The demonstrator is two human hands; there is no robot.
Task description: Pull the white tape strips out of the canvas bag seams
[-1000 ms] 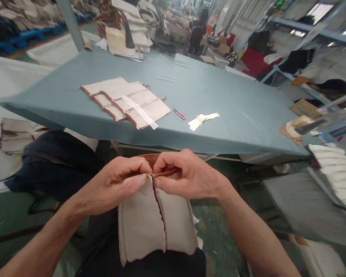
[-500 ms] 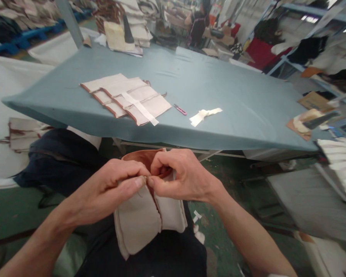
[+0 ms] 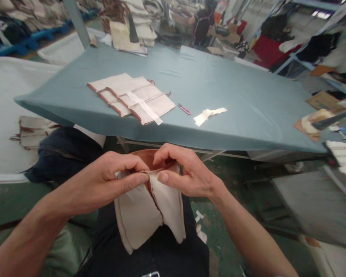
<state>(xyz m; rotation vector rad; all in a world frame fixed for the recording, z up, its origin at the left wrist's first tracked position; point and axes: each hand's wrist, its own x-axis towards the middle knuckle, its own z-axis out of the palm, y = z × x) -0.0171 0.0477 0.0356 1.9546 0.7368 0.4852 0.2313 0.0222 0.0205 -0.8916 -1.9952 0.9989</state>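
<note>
Over my lap hangs a cream fabric pouch [image 3: 141,221] with a brown lining showing at its top and a dark seam down its middle. My left hand [image 3: 122,179] pinches the pouch's upper edge between thumb and fingers at the seam. Just to the right, my right hand [image 3: 181,171] grips the same edge, its thumb on the cream side and its curled fingers behind. Beyond them, overlapping cream pieces with brown edges [image 3: 132,96] lie on the table, a white strip [image 3: 145,107] across them. Small pink-handled thread snips [image 3: 184,109] rest beside these.
The blue-covered table [image 3: 219,88] has its near edge just beyond my hands. A knotted pale strip [image 3: 210,115] lies near that edge. Fabric stacks [image 3: 123,34] stand at the back left. A dark blue bundle [image 3: 66,154] is on the left, and a person [image 3: 202,23] is in the background.
My right hand has shifted slightly and opened its grip along the edge, its thumb now flatter on the cream fabric. The pouch's right panel has swung and spread. The view has turned slightly left.
</note>
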